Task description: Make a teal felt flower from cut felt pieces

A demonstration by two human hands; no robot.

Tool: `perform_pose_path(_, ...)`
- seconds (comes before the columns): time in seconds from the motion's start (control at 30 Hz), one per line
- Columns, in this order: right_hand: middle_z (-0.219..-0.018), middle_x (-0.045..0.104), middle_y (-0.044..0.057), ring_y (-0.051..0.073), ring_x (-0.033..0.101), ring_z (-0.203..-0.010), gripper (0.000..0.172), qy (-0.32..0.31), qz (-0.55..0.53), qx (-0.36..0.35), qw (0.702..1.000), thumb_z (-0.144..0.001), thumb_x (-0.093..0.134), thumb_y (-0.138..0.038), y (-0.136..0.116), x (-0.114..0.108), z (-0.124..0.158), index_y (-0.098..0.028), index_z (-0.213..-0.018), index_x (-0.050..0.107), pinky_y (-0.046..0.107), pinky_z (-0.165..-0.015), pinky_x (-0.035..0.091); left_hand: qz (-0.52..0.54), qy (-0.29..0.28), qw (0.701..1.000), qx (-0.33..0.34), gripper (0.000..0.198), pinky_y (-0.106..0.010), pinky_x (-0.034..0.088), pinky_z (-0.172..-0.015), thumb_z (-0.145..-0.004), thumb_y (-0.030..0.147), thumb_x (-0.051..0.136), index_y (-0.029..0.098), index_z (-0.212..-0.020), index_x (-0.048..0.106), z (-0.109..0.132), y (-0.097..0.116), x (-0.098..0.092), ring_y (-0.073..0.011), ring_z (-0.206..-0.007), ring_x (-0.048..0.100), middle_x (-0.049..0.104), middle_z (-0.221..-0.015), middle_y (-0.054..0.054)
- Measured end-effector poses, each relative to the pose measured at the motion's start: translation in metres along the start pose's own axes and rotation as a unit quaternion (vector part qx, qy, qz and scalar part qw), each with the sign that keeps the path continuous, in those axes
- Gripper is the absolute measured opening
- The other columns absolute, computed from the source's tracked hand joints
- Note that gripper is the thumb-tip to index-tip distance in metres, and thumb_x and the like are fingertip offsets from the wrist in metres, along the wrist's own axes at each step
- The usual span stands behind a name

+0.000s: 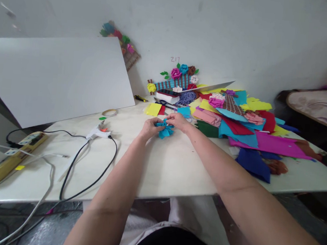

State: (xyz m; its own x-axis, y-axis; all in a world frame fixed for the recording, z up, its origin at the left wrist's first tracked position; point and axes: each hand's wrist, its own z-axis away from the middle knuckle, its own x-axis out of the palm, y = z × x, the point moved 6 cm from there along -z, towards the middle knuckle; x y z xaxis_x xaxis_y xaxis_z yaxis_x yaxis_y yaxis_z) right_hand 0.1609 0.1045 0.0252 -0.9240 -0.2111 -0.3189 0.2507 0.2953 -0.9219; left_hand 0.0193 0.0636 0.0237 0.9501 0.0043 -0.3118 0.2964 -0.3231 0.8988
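Note:
A small blue paper flower [166,132] is held between both hands over the white table [176,169]. My left hand [151,127] pinches its left side, fingers closed on the blue petals. My right hand [177,121] has its fingertips together at the top of the flower, near its centre. The lower petals hang free below the fingers. Just behind the hands lie a yellow paper square [153,109] and a blue paper square [184,111].
A white glue gun [98,133] with a black cable and a yellow power strip [11,158] are at left. A tape roll [109,113] lies near a large white board [59,75]. Coloured paper [278,144] is piled at right. Finished flowers [175,73] stand against the wall.

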Motion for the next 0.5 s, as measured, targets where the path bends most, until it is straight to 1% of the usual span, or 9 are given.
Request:
perform_pose_path(0.07, -0.050, 0.053, -0.005, 0.007, 0.046, -0.049, 0.003, -0.009, 0.021, 0.003, 1.000, -0.058, 0.061, -0.014, -0.0001, -0.0010, 0.0012, -0.013, -0.060, 0.062, 0.020, -0.049, 0.034, -0.021, -0.002, 1.000, 0.001, 0.026, -0.022, 0.038, -0.055, -0.053, 0.027, 0.073, 0.015, -0.075, 0.067, 0.0000, -0.0002, 0.0004, -0.0096, -0.056, 0.047, 0.058, -0.061, 0.003)
perform_pose_path(0.17, -0.047, 0.049, -0.006, 0.006, 0.042, -0.047, 0.002, -0.018, 0.036, 0.013, 0.999, -0.057, 0.061, -0.014, -0.0001, -0.0019, 0.0037, -0.013, -0.056, 0.059, 0.020, -0.048, 0.031, -0.036, -0.003, 0.999, -0.002, 0.024, -0.022, 0.036, -0.054, -0.054, 0.029, 0.072, 0.015, -0.073, 0.067, 0.0002, -0.0008, 0.0010, -0.0095, -0.054, 0.046, 0.057, -0.059, 0.003)
perform_pose_path(0.27, -0.047, 0.049, -0.006, 0.006, 0.042, -0.047, 0.003, -0.025, 0.036, 0.019, 0.999, -0.058, 0.061, -0.015, 0.0001, -0.0016, 0.0051, -0.013, -0.056, 0.059, 0.020, -0.048, 0.031, -0.027, -0.004, 1.000, -0.004, 0.025, -0.023, 0.037, -0.054, -0.054, 0.030, 0.073, 0.015, -0.073, 0.067, 0.0012, 0.0003, 0.0011, -0.0098, -0.054, 0.046, 0.058, -0.060, 0.002)
perform_pose_path(0.37, -0.048, 0.052, -0.005, 0.007, 0.044, -0.048, 0.003, -0.041, 0.034, 0.024, 0.998, -0.060, 0.062, -0.016, 0.0010, 0.0001, 0.0050, -0.013, -0.060, 0.062, 0.020, -0.049, 0.033, -0.023, -0.007, 1.000, -0.007, 0.024, -0.023, 0.038, -0.054, -0.055, 0.031, 0.072, 0.015, -0.074, 0.067, 0.0021, 0.0012, 0.0010, -0.0102, -0.055, 0.047, 0.059, -0.061, 0.002)
perform_pose_path(0.5, -0.050, 0.057, -0.004, 0.007, 0.046, -0.049, 0.008, -0.063, 0.054, 0.031, 0.996, -0.059, 0.061, -0.012, 0.0024, 0.0024, 0.0044, -0.012, -0.064, 0.067, 0.020, -0.050, 0.035, -0.041, -0.011, 0.999, -0.006, 0.022, -0.023, 0.038, -0.053, -0.058, 0.031, 0.069, 0.015, -0.073, 0.067, 0.0017, 0.0005, 0.0010, -0.0105, -0.054, 0.048, 0.058, -0.059, 0.002)
